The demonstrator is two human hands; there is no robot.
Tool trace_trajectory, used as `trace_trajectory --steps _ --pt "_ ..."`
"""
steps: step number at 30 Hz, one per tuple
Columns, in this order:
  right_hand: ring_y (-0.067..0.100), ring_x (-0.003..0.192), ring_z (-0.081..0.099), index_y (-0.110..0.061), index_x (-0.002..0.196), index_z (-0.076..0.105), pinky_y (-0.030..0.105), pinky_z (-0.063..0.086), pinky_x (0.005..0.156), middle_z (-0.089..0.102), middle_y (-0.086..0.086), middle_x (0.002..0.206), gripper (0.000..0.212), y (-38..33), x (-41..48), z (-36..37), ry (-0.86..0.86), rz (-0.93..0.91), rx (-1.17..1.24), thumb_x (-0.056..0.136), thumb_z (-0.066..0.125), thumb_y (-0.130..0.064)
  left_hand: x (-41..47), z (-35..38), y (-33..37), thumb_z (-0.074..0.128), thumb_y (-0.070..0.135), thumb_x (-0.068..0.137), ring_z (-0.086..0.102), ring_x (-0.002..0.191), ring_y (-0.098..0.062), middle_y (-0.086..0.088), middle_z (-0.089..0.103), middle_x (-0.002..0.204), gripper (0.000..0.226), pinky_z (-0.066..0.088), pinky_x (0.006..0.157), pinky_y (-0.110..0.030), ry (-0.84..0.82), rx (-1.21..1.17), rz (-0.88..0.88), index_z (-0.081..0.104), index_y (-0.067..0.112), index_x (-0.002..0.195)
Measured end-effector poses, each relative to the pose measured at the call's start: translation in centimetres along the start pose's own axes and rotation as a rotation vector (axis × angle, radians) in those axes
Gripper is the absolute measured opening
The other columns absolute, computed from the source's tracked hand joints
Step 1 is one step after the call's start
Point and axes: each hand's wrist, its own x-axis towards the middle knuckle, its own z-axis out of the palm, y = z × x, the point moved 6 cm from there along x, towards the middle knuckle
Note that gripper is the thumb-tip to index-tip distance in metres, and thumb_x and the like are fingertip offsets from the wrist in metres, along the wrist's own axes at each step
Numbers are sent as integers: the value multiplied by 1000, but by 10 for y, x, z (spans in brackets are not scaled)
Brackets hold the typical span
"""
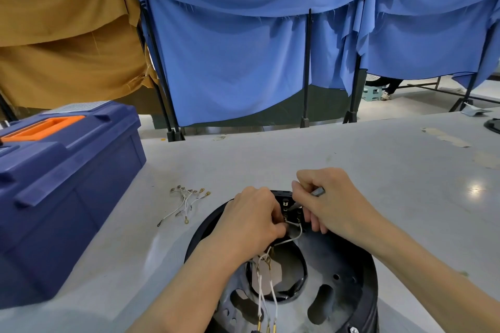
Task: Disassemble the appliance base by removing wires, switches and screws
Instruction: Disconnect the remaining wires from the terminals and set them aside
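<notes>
The appliance base (341,265) lies on the desk (351,149) directly beneath both hands, its round black rim around a grey metal plate with holes. At its far edge sits a black switch block (290,211), and the two hands meet there, almost touching. The left hand (251,222) has its fingers curled down, pinching the end of a white wire (297,235) where it joins the block; the back of the hand hides most of the fingertips. The right hand (332,205) is closed around a thin grey tool (317,192), whose tip points into the block between the hands.

More white leads with brass ends (261,303) run from under the left wrist toward the near rim, crossing the plate's central opening.

Left of the left hand and a little beyond it lies a loose bunch of short wires (186,201) on the bare desk. Further left stands a blue toolbox (67,184) with an orange handle – lid down. Beyond the hands, past the far desk edge, blue cloth (230,62) and brown cloth (67,35) hang over black stands. Far right of the right hand, a scrap of tape (446,138) sticks to the desk.
</notes>
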Motion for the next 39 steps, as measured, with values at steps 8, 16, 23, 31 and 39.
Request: trace_trajectory --steps 8,16,23,31,39 --pt "13 31 48 4 61 38 31 43 41 54 18 49 35 -5 2 1 -32 3 -95 90 54 -5 0 1 2 67 31 84 46 66 -20 6 44 63 11 32 58 -29 -2 30 20 64 28 74" --pt "20 33 50 3 60 34 40 44 43 52 22 49 37 -5 4 -1 -39 -15 -95 89 55 -5 1 1 4 65 26 83 45 63 -20 6 44 59 14 33 58 -28 -10 51 31 65 25 69" --pt "19 33 51 4 60 35 45 47 48 52 23 47 36 -5 5 -1 -45 -21 -78 88 56 -5 1 1 3 65 27 83 44 64 -21 4 45 62 15 32 57 -28 -11 53 32 61 28 68" --pt "17 32 50 1 58 34 44 48 49 52 17 43 36 -2 6 -1 -39 -20 -47 86 56 -5 2 1 5 65 24 81 46 61 -20 6 45 57 19 32 55 -27 -8 54 43 60 28 63" --pt "18 32 50 -1 56 33 44 48 49 51 14 39 37 -1 7 -1 -34 -10 -29 85 56 -4 2 1 4 65 24 80 45 60 -21 5 44 57 32 30 52 -27 -2 66 35 48 29 54"
